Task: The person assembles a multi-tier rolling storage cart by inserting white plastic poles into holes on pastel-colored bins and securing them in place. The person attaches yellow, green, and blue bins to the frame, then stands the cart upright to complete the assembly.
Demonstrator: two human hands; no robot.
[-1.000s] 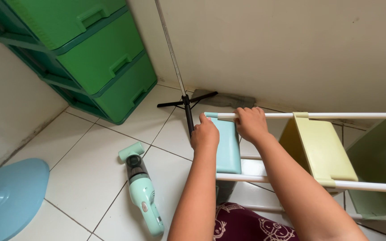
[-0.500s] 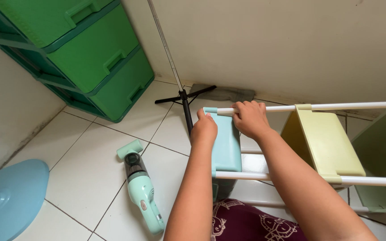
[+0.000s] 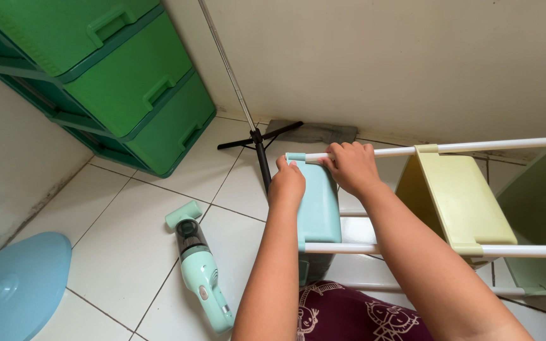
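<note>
White tiled floor, both hands' fingers closed on blue shelf panel (image 3: 317,202), left hand (image 3: 287,183), right hand (image 3: 351,167)

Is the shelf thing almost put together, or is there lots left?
Looks partly done. The yellow shelf and a green shelf already sit on the white poles. In hand now: the left hand presses the blue shelf while the right hand grips the top pole beside it. Left: the rack lies on its side on the tiled floor, so it probably needs standing up.
</note>
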